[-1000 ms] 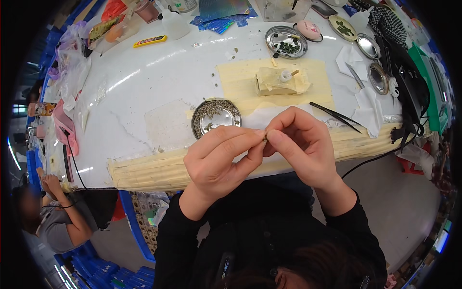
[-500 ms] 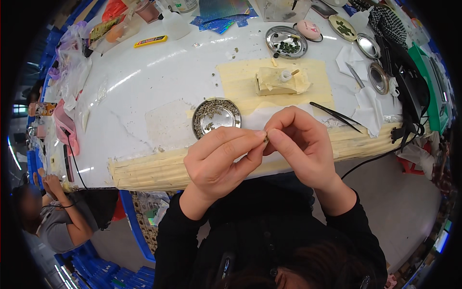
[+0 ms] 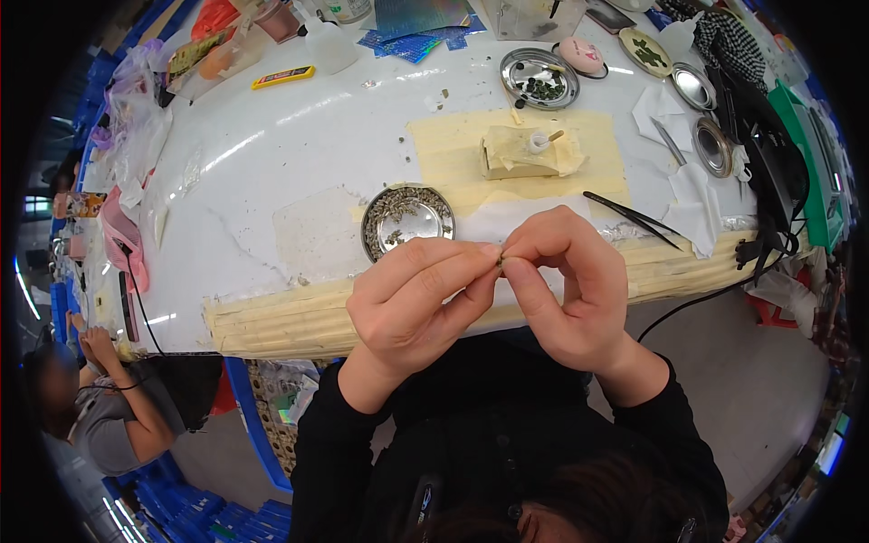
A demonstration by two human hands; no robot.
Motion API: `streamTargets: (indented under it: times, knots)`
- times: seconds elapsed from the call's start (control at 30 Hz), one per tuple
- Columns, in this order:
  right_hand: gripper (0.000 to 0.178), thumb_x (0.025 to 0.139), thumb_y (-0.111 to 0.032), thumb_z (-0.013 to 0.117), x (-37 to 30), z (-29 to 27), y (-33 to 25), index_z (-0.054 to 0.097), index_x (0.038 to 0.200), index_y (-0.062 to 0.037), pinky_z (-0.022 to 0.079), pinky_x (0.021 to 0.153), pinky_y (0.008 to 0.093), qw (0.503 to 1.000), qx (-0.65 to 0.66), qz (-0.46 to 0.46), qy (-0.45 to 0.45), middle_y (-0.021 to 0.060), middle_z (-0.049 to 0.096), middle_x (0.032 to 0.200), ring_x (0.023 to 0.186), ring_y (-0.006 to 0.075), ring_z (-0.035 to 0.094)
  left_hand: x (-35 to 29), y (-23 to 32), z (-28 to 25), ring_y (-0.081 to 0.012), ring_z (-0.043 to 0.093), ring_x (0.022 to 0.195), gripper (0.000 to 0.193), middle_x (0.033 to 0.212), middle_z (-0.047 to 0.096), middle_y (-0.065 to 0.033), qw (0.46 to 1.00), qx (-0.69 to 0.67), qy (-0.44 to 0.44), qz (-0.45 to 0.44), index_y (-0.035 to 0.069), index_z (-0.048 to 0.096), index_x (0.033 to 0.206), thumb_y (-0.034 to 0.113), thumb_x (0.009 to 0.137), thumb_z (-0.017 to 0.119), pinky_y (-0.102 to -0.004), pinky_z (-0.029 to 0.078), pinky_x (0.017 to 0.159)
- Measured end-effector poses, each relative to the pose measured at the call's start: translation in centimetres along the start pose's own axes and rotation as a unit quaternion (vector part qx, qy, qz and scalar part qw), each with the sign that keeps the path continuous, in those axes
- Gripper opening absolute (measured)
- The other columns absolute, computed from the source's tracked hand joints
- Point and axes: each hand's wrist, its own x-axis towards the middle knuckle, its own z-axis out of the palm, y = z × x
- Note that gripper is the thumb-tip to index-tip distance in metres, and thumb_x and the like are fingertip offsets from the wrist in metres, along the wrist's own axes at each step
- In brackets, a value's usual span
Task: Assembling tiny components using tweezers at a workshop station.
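My left hand (image 3: 412,303) and my right hand (image 3: 575,281) meet fingertip to fingertip above the near edge of the table. Between the pinched tips sits a tiny dark piece (image 3: 500,261), mostly hidden and too small to name. Both hands are closed in a pinch on it. Just beyond my left hand is a round metal dish (image 3: 421,221) holding many small grey-brown pieces, heaped along its left and far rim. To the right of my right hand lie black tweezers (image 3: 631,217), touched by neither hand.
A tape-covered block (image 3: 520,154) with a small white cup stands beyond my hands. Farther back are a metal plate (image 3: 516,68) of dark green pieces and a yellow box cutter (image 3: 283,78). White cloths (image 3: 692,204) lie at right. Another person (image 3: 118,407) sits at far left.
My right hand's forefinger and thumb have shifted slightly, their tips closing nearer together on the tiny piece. My left hand is almost still.
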Motion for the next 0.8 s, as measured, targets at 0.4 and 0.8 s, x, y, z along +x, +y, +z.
streamTargets:
  times: [0.4, 0.8]
  knots:
    - [0.004, 0.086, 0.002, 0.062, 0.21, 0.01, 0.36, 0.058, 0.088, 0.0027, 0.051, 0.066, 0.0240, 1.000, -0.014, -0.015, 0.008, 0.0072, 0.060, 0.081, 0.071, 0.0113, 0.060, 0.06, -0.08, -0.15, -0.0194, 0.066, 0.068, 0.027, 0.082, 0.068, -0.0096, 1.000, -0.008, -0.007, -0.004, 0.001, 0.071, 0.093, -0.008, 0.068, 0.076, -0.0267, 0.053, 0.056]
    - [0.004, 0.088, 0.002, 0.060, 0.20, 0.10, 0.43, 0.057, 0.089, 0.0029, 0.052, 0.066, 0.0237, 0.995, 0.081, 0.055, 0.004, 0.0066, 0.060, 0.081, 0.072, 0.0103, 0.061, 0.19, -0.07, -0.44, -0.0198, 0.067, 0.069, 0.026, 0.083, 0.068, -0.0102, 0.999, -0.023, -0.019, -0.017, 0.001, 0.070, 0.093, -0.008, 0.069, 0.075, -0.0266, 0.053, 0.057]
